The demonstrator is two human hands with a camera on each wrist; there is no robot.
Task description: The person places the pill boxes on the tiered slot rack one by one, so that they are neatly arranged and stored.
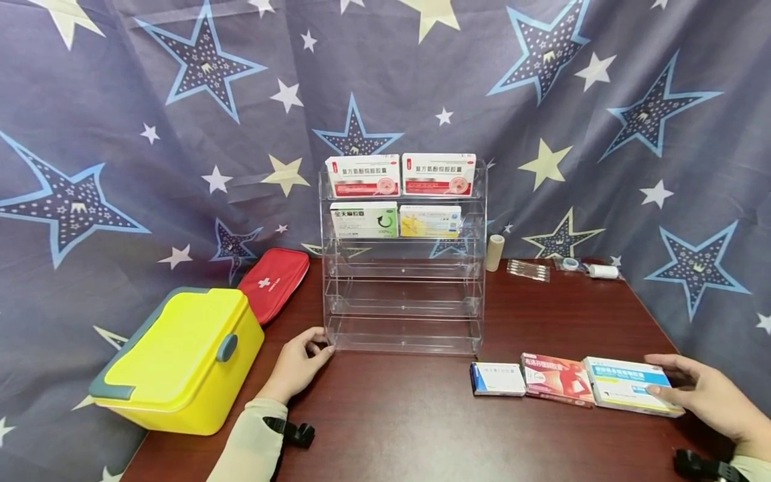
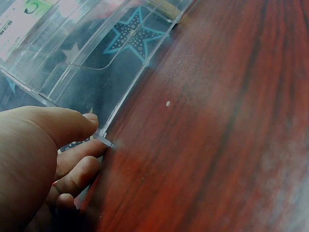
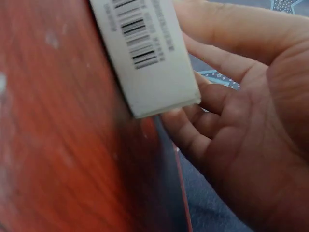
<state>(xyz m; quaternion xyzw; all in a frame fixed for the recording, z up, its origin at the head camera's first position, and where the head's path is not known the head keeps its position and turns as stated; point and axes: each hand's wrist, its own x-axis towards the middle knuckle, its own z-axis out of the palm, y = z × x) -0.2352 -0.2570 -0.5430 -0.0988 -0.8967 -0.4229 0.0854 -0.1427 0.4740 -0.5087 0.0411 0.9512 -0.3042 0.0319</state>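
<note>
A clear acrylic display rack (image 1: 402, 308) stands mid-table with several tiers. Its top tier carries two red-and-white medicine boxes (image 1: 363, 177); below them sit a green-and-white box (image 1: 364, 221) and a yellow-and-white box (image 1: 430, 221). My left hand (image 1: 301, 361) pinches the rack's lower left corner, thumb on the near side in the left wrist view. At the table's right, my right hand (image 1: 701, 388) grips the end of a blue-and-white medicine box (image 1: 626, 385), thumb on top and fingers along the far side. A barcode marks that box's end (image 3: 140, 43).
Left of the gripped box lie a red medicine box (image 1: 557, 379) and a small white-and-blue box (image 1: 498, 379). A yellow lidded case (image 1: 181, 361) and red first-aid pouch (image 1: 274, 284) are at left. Behind right stand a tan roll (image 1: 494, 253), packaged swabs (image 1: 528, 270) and a white roll (image 1: 604, 271).
</note>
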